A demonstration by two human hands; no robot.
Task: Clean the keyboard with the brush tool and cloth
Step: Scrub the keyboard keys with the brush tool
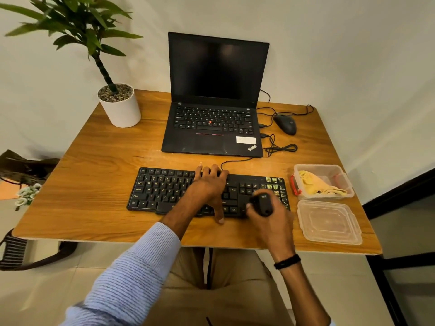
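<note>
Two hands at work. The right hand point(270, 222) has its fingers wrapped tight round the black brush tool point(262, 204), holding it over the right end of the keyboard point(160, 189), by the arrow keys. The left hand point(209, 187) lies spread across the middle of the keys, fingers stretched to the far edge, thumb down at the near edge, holding nothing. The keyboard sits near the front of the wooden table point(94, 172). Just right of it, the yellow cloth point(315, 184) lies crumpled in a clear container point(346, 182), its lid point(329, 222) flat in front. Behind: an open laptop point(211, 90), a mouse point(285, 124) and a potted plant point(121, 107).
</note>
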